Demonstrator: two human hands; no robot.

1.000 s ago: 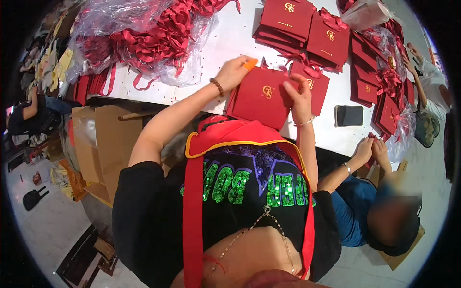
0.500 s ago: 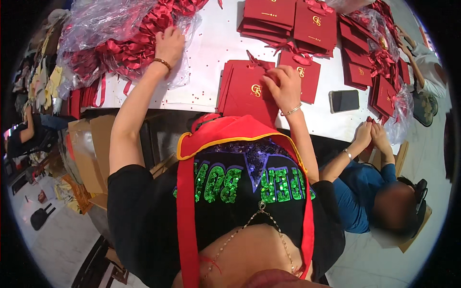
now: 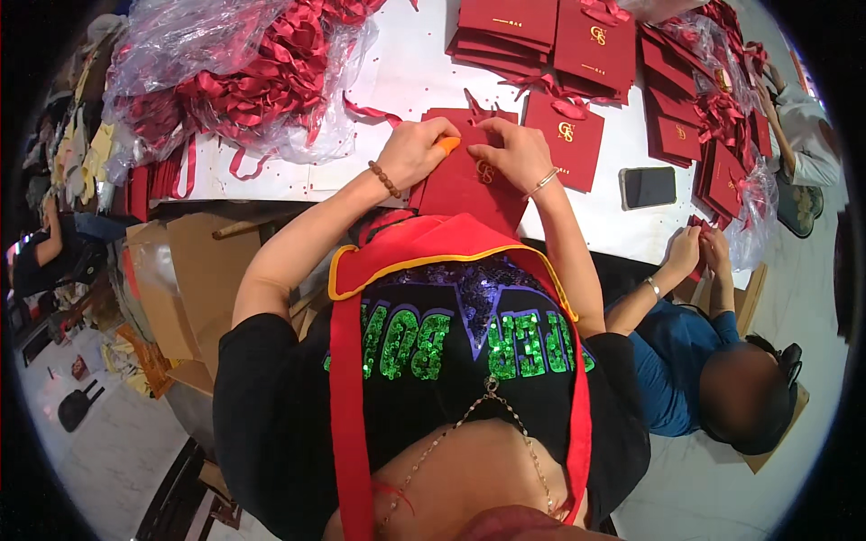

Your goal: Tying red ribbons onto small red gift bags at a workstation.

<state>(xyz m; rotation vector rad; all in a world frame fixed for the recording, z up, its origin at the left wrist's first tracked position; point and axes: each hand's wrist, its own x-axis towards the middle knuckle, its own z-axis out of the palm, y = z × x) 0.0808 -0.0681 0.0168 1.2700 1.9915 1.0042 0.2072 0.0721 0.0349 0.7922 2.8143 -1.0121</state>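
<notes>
I have the left hand [image 3: 419,151] over the top of a dark red paper bag [image 3: 465,200], its fingers curled inward and an orange cover [image 3: 446,145] on one of them; a loose red ribbon [image 3: 370,110] runs up to its knuckles, but I can't tell whether the fingertips pinch it. My right hand [image 3: 516,155] faces it, thumb and forefinger a little apart above the same bag, the other fingers bent. Both backs are turned up toward me. The left forearm slants in from lower left, a bead bracelet [image 3: 385,178] at its wrist; the right one leans in from lower right, wearing a bangle [image 3: 543,183]. The bag lies flat at the near edge of the white desk [image 3: 329,180], in front of my chest. Just right of it I see another red bag [image 3: 559,158], and farther right a phone [image 3: 648,188]. A ribbon heap [image 3: 271,86] in clear plastic sits at upper left.
</notes>
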